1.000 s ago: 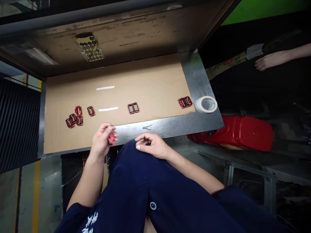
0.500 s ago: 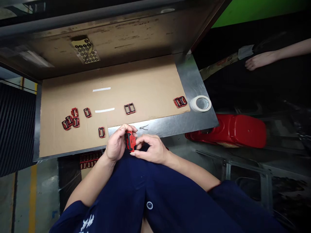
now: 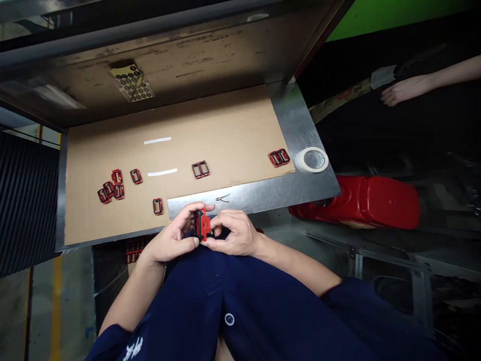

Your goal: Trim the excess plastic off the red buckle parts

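Observation:
A red and black plastic frame piece (image 3: 205,225) is held upright between my two hands, over the front edge of the bench. My left hand (image 3: 175,235) grips its black side, thumb at the lower end and fingers at the top. On the red side, my right hand (image 3: 235,232) pinches it between thumb and fingers. Small tweezers or pliers (image 3: 222,198) lie on the bare metal just beyond my hands. Similar red and black frames rest on the cardboard: a single one (image 3: 158,206) nearby, a pair (image 3: 200,169) in the middle.
A cluster of frames (image 3: 112,186) lies at the left of the cardboard (image 3: 221,125), and another pair (image 3: 279,157) at the right. Beside that pair sits a tape roll (image 3: 313,160). A red stool (image 3: 391,200) stands right of the bench. Another person's hand (image 3: 406,91) shows far right.
My left hand has shifted down and left; its thumb now presses the lower end of the frame piece. The piece is slightly lower and turned a little. My right hand keeps its pinch.

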The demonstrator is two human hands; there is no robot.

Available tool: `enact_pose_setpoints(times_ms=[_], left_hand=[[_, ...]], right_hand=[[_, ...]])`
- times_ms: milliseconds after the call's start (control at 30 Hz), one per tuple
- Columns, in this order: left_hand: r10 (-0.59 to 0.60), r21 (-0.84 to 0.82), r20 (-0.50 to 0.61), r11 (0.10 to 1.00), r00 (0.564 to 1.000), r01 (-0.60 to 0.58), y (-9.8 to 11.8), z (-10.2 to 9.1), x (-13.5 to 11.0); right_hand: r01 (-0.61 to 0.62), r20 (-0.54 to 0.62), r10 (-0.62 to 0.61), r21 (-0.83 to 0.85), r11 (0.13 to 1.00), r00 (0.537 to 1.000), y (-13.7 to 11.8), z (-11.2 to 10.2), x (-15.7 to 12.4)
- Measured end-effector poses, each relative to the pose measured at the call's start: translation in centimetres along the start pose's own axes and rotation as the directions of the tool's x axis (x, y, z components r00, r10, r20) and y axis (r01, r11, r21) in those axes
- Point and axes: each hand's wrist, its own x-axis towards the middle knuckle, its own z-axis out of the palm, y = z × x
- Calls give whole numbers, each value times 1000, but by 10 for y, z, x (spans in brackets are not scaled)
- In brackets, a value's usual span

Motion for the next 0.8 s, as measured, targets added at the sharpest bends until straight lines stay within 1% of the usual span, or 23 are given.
enact_pose_setpoints(times_ms=[100,233,300,333,367,400,467,533,567,600,633,733,800], left_hand=[[-22,51,3,998,1000,22,0,3,0],[-13,21,-30,1000,999,14,-5,7,1],[0,5,-53,1000,999,1,-7,9,0],[5,0,-65,1000,998,-5,-7,10,0],[9,-2,-72,1000,997,-10,-7,10,-1],[12,1,-76,1000,997,-12,-7,11,-2],[13,26,-78,1000,997,-11,-6,12,-3],[-1,68,-79,998,997,7,-5,12,-4],[-12,90,-81,996,997,19,-5,13,-5],[-25,114,-83,993,996,34,-5,13,-5],[-38,138,-84,989,996,49,-4,13,-6],[-68,206,-83,975,994,84,-5,14,-7],[-84,238,-81,966,993,101,-5,14,-8]], right_hand=[[14,1,-14,-9,1000,1000,-1,-1,1],[4,7,-4,2,1000,1000,-1,-2,1],[-57,51,54,71,996,997,-2,-5,1],[-126,97,113,134,983,989,-2,-6,1],[-218,161,186,216,952,969,-2,-8,1],[-325,234,260,308,894,937,-2,-10,1],[-511,367,366,478,714,855,-1,-12,1],[-601,438,412,592,537,799,2,-12,1],[-622,454,428,623,474,781,3,-12,0],[-636,462,446,638,434,767,4,-12,0],[-650,466,464,637,414,753,4,-11,0],[-690,478,509,596,410,715,5,-7,0],[-702,480,521,575,420,706,5,-5,-1]])
